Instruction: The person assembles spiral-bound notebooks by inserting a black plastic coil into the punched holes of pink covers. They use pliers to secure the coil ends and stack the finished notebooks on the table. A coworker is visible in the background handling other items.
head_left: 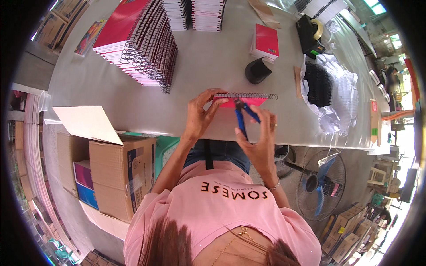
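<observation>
At the middle of the frame, just inside the near edge of the grey tabletop (213,57), a pink-red notebook (227,104) is held up with its dark wire coil (259,95) along the upper edge. From where I stand, the left hand (200,113) has it by the left end, fingers and thumb clamped together on the coiled edge. The right hand (261,146) is wrapped round a pair of blue-handled pliers (240,118), the handles spread, the dark tip up at the coil; I can't tell whether the jaws actually bite the wire. One end of that coil sticks out past the cover on the right.

I'd guess the notebook is light, its block of pages firm but ready to fan, the cover perhaps a little slick. The coil looks springy and would likely bend or snag if pulled by its loose end, so the surest hold seems to be a pinch across cover and pages right beside the wire. The pliers look small and stiff, best taken low on the handles.

Toward the upper left stands a tall stack of coiled books (128,40); alone, each would probably lift easily, but neighbouring coils could catch.
</observation>
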Available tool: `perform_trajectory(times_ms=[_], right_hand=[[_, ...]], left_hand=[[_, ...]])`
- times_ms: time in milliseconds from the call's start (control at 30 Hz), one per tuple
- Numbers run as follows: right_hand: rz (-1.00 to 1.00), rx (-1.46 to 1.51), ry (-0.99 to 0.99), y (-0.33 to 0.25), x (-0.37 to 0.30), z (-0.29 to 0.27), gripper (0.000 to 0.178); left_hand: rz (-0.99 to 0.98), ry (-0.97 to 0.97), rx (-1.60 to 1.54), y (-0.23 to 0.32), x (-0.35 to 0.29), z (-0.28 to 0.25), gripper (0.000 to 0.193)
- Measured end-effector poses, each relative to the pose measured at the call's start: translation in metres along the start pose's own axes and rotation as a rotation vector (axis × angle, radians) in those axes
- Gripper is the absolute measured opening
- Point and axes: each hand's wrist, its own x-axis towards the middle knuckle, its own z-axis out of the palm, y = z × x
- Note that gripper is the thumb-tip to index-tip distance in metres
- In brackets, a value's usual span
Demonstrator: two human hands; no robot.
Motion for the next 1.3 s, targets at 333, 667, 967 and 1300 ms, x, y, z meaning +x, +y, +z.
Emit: perform_trajectory(times_ms=[333, 667, 967, 1300], right_hand=[[-0.017, -0.084, -0.052, 0.011, -0.013, 0.028, 0.071], [-0.017, -0.079, -0.022, 0.012, -0.014, 0.031, 0.069], [0.018, -0.015, -0.013, 0.002, -0.013, 0.03, 0.062], [-0.012, -0.032, 0.012, 0.003, -0.016, 0.032, 0.062]], left_hand=[[-0.047, 0.016, 0.007, -0.005, -0.006, -0.002, 0.021], [0.006, 0.016, 0.103, 0.001, -0.005, -0.002, 0.023], [-0.048, 0.026, 0.064, 0.003, -0.009, -0.002, 0.021], [0.005, 0.064, 0.118, 0.002, -0.013, 0.0, 0.027]])
